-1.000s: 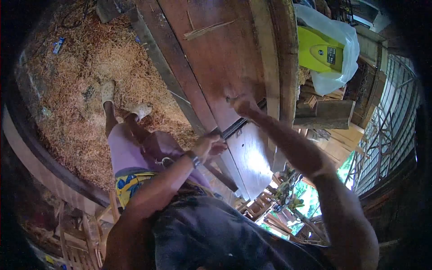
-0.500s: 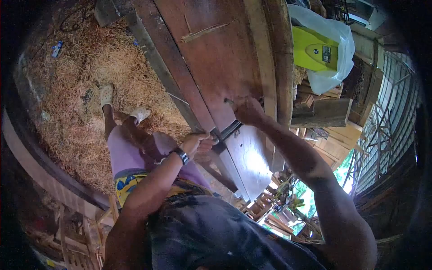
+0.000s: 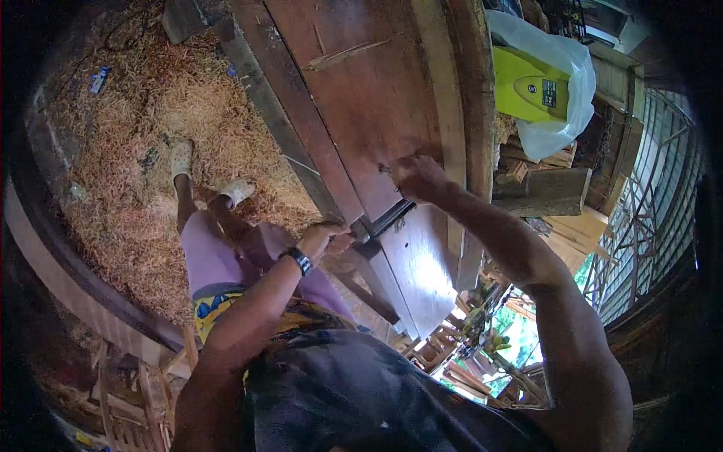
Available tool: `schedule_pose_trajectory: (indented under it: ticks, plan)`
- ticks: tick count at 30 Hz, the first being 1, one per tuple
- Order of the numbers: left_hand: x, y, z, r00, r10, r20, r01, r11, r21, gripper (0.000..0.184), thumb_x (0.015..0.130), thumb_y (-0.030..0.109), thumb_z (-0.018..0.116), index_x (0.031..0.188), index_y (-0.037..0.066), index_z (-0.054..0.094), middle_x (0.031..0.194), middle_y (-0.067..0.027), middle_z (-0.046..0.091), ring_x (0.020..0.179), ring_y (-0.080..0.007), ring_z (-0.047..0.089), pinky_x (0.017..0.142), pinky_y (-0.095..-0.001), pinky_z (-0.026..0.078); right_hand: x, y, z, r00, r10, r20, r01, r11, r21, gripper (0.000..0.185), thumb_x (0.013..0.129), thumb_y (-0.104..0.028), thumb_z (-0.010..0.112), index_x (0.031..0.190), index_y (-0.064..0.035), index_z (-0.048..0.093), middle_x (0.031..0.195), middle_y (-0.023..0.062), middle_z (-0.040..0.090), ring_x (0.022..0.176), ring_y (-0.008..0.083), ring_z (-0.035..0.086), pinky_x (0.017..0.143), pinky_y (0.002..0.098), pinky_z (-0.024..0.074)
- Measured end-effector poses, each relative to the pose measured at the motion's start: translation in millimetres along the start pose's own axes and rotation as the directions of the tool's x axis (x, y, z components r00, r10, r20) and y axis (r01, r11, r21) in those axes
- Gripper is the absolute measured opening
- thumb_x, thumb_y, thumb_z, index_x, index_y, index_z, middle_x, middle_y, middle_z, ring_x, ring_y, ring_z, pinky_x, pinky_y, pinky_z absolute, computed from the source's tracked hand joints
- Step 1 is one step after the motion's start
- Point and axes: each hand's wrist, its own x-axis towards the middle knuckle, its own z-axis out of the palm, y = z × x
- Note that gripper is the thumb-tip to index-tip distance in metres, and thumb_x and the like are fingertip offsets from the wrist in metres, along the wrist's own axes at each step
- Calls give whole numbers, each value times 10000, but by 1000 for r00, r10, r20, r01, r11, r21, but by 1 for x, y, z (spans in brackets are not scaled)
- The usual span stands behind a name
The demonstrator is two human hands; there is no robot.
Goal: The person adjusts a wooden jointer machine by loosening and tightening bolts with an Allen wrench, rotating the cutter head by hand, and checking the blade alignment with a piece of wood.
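My right hand is closed over the reddish-brown wooden panel. A small dark piece sticks out at its fingertips, too small to name. My left hand, with a dark watch on the wrist, is at the panel's near left edge. Its fingers are loosely stretched toward the wooden corner; I see nothing held in them. Between the hands, a dark slot separates the panel from a paler, shiny board. A splintered wood strip lies on the panel's far part.
Wood shavings cover the floor at left, around my feet in light clogs. A yellow-green object in clear plastic stands at the right, beside stacked wood offcuts. A small blue-and-white packet lies on the shavings.
My left hand has drawn back slightly from the wooden corner, its fingers straighter than before. My right hand stays at nearly the same spot on the panel. The view has shifted a little.
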Motion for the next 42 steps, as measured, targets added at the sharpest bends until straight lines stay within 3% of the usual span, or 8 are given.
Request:
schedule_pose_trajectory:
  ticks: [6,12,15,24,27,33,36,42]
  plan:
    - [2,3,-8,998,-12,-66,8,998,-55,316,949,309,663,1086,24,655,951,-119,727,750,-180,688,715,-332,583,17,-15,-23,987,30,155,-45,995,92,371,774,-206,673,1072,13,677,952,202,691,966,377,668,903,489,499]
    - [15,-4,-36,987,37,-156,-46,997,-59,272,960,285,644,1065,35,653,903,-115,721,697,-193,668,689,-334,567,16,1,16,916,-302,264,399,763,-509,435,797,-201,641,1169,24,629,949,173,695,998,339,652,883,486,516]
    - [13,3,-43,965,90,-247,-89,996,18,261,972,257,618,1093,27,638,903,-123,726,699,-204,674,677,-334,563,15,12,46,895,-441,-68,378,831,-407,401,781,-200,642,1115,23,643,885,148,689,904,313,671,733,477,559]
    - [-3,27,-62,981,144,-131,-158,982,-99,254,1002,256,552,1026,53,703,917,-115,743,667,-228,699,545,-300,513,21,20,41,934,-342,101,355,919,-173,157,750,-233,653,798,-88,688,692,104,656,588,285,651,543,437,532]
    - [6,24,-71,938,204,-279,-227,973,-51,250,1002,266,565,1018,56,700,875,-103,742,632,-200,678,521,-299,489,16,24,46,913,-383,-138,372,923,-98,145,728,-255,662,661,-127,655,698,96,662,596,281,653,539,448,524]
    - [1,37,-87,934,171,-313,-204,976,-77,192,990,229,583,981,68,687,853,-86,737,642,-180,662,532,-304,492,13,10,53,992,-15,124,35,987,-155,241,729,-199,623,946,-105,670,778,90,669,696,290,666,692,470,517]
    - [-11,43,-83,919,175,-354,-229,966,-116,176,989,209,570,1000,71,678,869,-90,737,669,-178,666,559,-314,515,4,22,126,970,109,-217,-135,985,-106,247,822,-203,599,1037,-98,661,891,85,692,781,276,669,716,479,521]
    - [-8,28,-114,907,326,-267,-359,930,-82,196,1000,179,534,1022,43,674,884,-108,733,690,-204,673,564,-316,523,17,-4,100,818,549,169,-502,539,676,285,847,-217,581,1075,-66,664,948,137,694,855,313,673,760,494,529]
